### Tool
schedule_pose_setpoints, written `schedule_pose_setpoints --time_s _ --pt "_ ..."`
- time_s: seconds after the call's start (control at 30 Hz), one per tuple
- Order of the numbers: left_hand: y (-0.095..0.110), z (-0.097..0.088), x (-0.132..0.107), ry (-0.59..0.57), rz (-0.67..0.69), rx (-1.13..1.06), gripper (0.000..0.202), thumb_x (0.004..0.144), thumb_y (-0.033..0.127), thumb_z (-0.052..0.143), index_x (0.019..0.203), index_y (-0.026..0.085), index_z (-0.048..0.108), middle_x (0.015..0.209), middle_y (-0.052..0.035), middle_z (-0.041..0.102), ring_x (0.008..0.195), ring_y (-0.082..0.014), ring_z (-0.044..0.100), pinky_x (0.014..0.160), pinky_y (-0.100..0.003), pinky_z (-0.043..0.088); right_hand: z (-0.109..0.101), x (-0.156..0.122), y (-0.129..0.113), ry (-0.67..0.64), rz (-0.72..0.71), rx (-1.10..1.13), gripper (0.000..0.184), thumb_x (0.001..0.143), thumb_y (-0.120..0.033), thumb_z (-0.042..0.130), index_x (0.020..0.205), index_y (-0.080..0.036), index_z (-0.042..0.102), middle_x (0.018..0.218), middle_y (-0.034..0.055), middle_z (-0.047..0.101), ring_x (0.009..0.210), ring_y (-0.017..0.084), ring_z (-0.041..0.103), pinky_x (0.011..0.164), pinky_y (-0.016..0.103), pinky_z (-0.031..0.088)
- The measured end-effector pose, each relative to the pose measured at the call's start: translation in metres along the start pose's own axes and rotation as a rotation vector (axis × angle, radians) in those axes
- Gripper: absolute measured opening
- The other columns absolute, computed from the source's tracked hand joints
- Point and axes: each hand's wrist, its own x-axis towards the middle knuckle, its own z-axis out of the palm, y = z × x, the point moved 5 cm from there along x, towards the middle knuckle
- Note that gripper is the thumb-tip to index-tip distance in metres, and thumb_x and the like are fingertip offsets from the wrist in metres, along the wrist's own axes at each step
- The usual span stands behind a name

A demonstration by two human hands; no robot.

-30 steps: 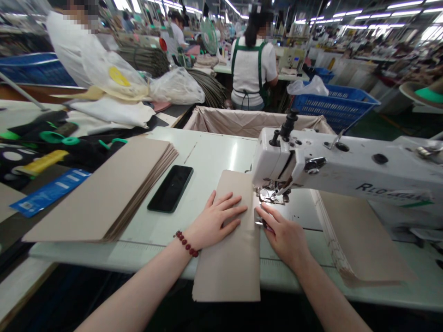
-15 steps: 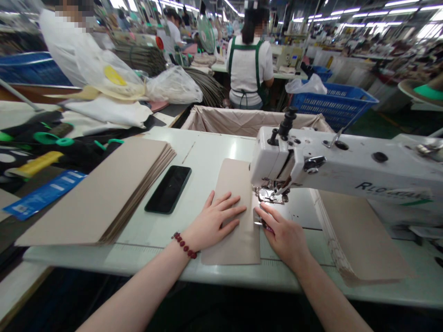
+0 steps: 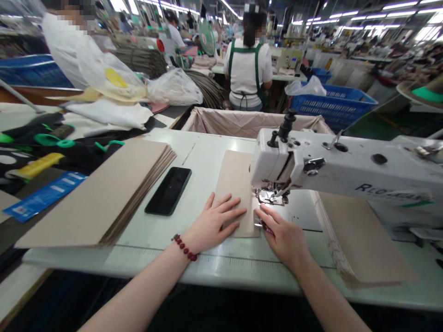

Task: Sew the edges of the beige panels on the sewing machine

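Observation:
A tan rectangular piece (image 3: 235, 180) lies on the pale green table (image 3: 207, 157) under the head of a white sewing machine (image 3: 332, 170). My left hand (image 3: 214, 221) rests flat on the piece's near end, fingers spread. My right hand (image 3: 282, 235) sits at the piece's right edge just before the presser foot (image 3: 272, 196), its fingers pinched on a small metal tool I cannot make out clearly.
A stack of tan sheets (image 3: 100, 193) lies at left beside a black phone (image 3: 168, 190). Another tan stack (image 3: 360, 235) sits under the machine arm at right. A fabric-lined bin (image 3: 249, 121) stands behind the table. People work further back near a blue crate (image 3: 332, 103).
The tan piece has travelled away from me under the presser foot; its near end, once hanging over the table edge, now lies at my hands. Both hands stay in place.

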Motion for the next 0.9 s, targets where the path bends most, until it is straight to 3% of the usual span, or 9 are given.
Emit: schedule_pose_setpoints --time_s 0.3,0.5,0.7,0.9 --pt "0.008 0.001 -0.001 0.005 0.069 0.023 0.042 0.099 0.038 0.041 0.14 0.036 0.044 0.148 0.0007 0.04 0.14 -0.0247 0.029 0.116 -0.055 0.001 0.001 0.001 0.001 0.005 0.001 0.003 0.054 0.09 -0.021 0.049 0.14 -0.038 0.042 0.147 -0.0059 0.042 0.095 0.018 0.066 0.077 0.031 0.055" --pt "0.013 0.002 0.002 -0.021 0.106 0.041 0.047 0.099 0.041 0.04 0.145 0.033 0.035 0.151 -0.0006 0.036 0.14 -0.024 0.029 0.117 -0.051 0.01 0.0 0.001 0.0 0.004 0.001 -0.004 0.056 0.089 -0.018 0.049 0.141 -0.037 0.042 0.147 -0.0066 0.042 0.095 0.018 0.066 0.076 0.031 0.056" --pt "0.007 0.005 0.013 -0.034 0.1 0.089 0.052 0.099 0.045 0.038 0.148 0.029 0.031 0.153 -0.0009 0.032 0.14 -0.0229 0.03 0.116 -0.042 0.02 0.002 0.001 0.001 0.012 0.0 -0.005 0.054 0.09 -0.018 0.047 0.14 -0.037 0.043 0.148 -0.006 0.041 0.094 0.018 0.066 0.077 0.031 0.055" --pt "-0.002 0.009 0.026 0.02 0.074 0.107 0.051 0.1 0.043 0.036 0.148 0.026 0.031 0.154 -0.0006 0.03 0.141 -0.0206 0.028 0.117 -0.039 0.019 0.0 0.0 0.0 0.021 -0.007 -0.012 0.056 0.088 -0.018 0.049 0.14 -0.037 0.042 0.147 -0.0046 0.043 0.091 0.017 0.067 0.072 0.03 0.056"
